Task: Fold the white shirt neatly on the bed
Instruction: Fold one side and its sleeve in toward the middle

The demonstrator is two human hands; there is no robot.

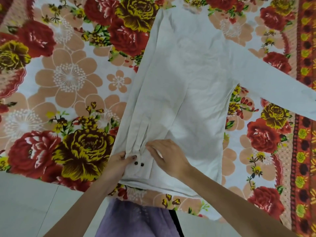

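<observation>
White cotton long-sleeved shirt (184, 86) lies flat on the floral red-and-peach bedspread (68, 79), one sleeve folded down its left side. The left hand (118, 165) pinches the buttoned cuff (138, 165); the right hand (168, 157) presses flat, holding nothing. Tugging could skew the fold. No writing shows.

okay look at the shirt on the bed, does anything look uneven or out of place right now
Yes: the white shirt is lopsided. One sleeve lies folded along the body, its cuff by both hands, while the other sleeve sprawls unfolded across the floral bedsheet.
</observation>
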